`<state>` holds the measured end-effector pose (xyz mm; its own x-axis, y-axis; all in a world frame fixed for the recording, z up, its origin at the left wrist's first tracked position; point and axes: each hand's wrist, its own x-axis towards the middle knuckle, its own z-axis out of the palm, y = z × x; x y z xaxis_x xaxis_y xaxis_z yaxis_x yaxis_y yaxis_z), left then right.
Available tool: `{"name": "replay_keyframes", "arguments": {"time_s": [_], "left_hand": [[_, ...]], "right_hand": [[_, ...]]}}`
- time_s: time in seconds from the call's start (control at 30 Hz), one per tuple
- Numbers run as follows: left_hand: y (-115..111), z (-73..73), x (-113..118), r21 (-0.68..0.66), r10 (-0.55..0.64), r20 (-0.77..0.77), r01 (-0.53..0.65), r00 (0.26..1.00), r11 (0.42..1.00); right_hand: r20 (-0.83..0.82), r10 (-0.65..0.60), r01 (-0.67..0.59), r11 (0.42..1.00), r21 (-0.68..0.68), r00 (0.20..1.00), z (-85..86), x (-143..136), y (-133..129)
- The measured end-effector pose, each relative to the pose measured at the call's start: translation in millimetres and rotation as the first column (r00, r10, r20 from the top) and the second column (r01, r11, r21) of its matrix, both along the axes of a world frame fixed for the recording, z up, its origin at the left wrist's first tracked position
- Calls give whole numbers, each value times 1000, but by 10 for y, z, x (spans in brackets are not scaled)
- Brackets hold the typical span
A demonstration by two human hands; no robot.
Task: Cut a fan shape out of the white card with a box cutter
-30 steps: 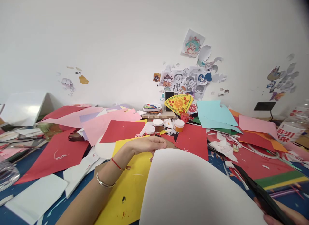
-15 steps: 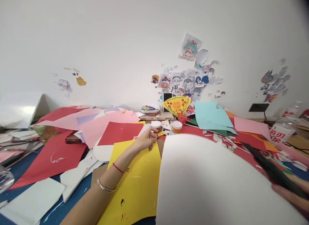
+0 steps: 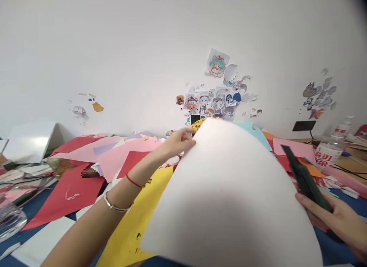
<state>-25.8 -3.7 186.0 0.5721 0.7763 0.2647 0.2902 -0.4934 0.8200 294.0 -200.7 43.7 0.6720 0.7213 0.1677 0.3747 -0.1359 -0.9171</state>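
Observation:
A large white paper sheet (image 3: 229,190) with a curved edge is held up in front of me. My left hand (image 3: 180,142), with a red string and a silver bangle at the wrist, pinches its upper left edge. On the right, my right hand (image 3: 329,217) is wrapped round a dark green cutter (image 3: 305,181), whose tip points up and left beside the sheet's right edge. Whether that hand also touches the sheet I cannot tell. A yellow sheet (image 3: 137,213) with small dark marks lies partly under my left forearm and the white sheet.
Red paper (image 3: 69,198) and pink paper (image 3: 111,160) are heaped at the left. Plastic bottles (image 3: 329,150) stand at the right, near a small black panel (image 3: 304,125). Cut-out drawings (image 3: 210,102) are stuck to the wall behind. A clear plastic object (image 3: 11,223) is at the left edge.
My left hand has moved up and now grips the white sheet, which has been raised and shifted left, hiding the jars. My right hand with the cutter has come further into view.

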Motion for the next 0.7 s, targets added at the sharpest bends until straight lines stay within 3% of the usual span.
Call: {"name": "replay_keyframes", "arguments": {"time_s": [0.13, 0.2, 0.23, 0.3, 0.4, 0.5, 0.57, 0.7], "left_hand": [[-449, 618, 16, 367, -132, 167, 63, 977, 928], [-763, 771, 21, 461, -140, 169, 48, 976, 886], [-914, 781, 24, 495, -123, 168, 24, 978, 869], [-1169, 665, 33, 545, -54, 158, -42, 986, 837], [-1408, 230, 40, 650, 32, 83, -78, 996, 755], [-1512, -265, 48, 802, 60, 35, -64, 998, 594], [-1543, -496, 66, 880, 64, 60, -83, 996, 467], [-1569, -672, 127, 955, 38, 80, -88, 996, 283]], "right_hand": [[-6, 81, -77, 967, 242, 997, 400, -49, 31], [-22, 135, -121, 939, 323, 991, 555, -81, 82], [-35, 159, -138, 932, 336, 987, 606, -98, 118], [-86, 194, -157, 934, 322, 977, 649, -139, 200], [-259, 267, -174, 928, 330, 928, 606, -255, 286], [-438, 340, -142, 894, 424, 832, 529, -466, 265], [-474, 406, -147, 858, 493, 781, 485, -626, 186], [-389, 562, -294, 772, 564, 730, 379, -843, -75]]}}
